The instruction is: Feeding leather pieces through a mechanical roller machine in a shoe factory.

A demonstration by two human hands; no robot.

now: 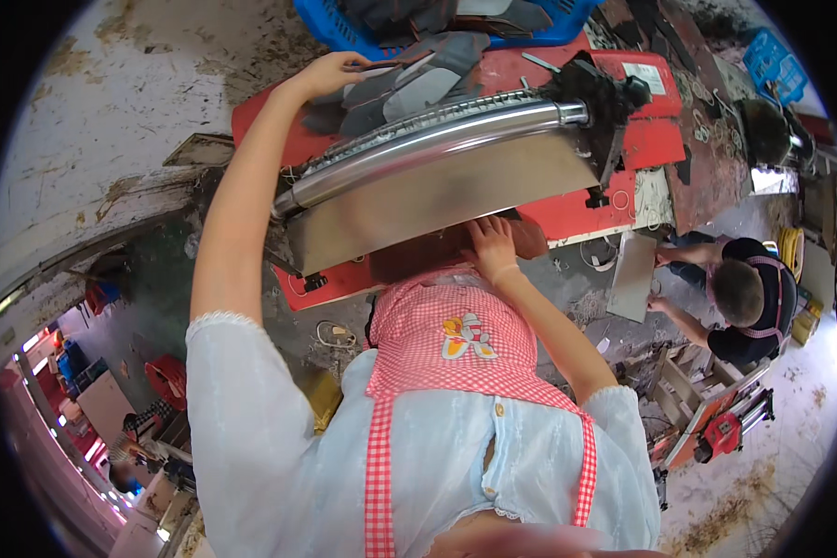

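Left hand (330, 74) stretched far forward, fingers curled onto grey cut leather pieces (409, 84) atop red machine bed (539, 70), long axis running rightward; right hand (493, 246) nearer, spread flat on brown leather sheet (437, 253) beneath curved steel guard (437, 177).

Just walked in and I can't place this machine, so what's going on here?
A person in a red checked apron stands at a red machine with a long shiny metal roller. The left hand reaches over it to a pile of grey leather-like pieces. The right hand presses a brown piece by the metal guard plate. A co-worker crouches nearby, holding a flat grey sheet.
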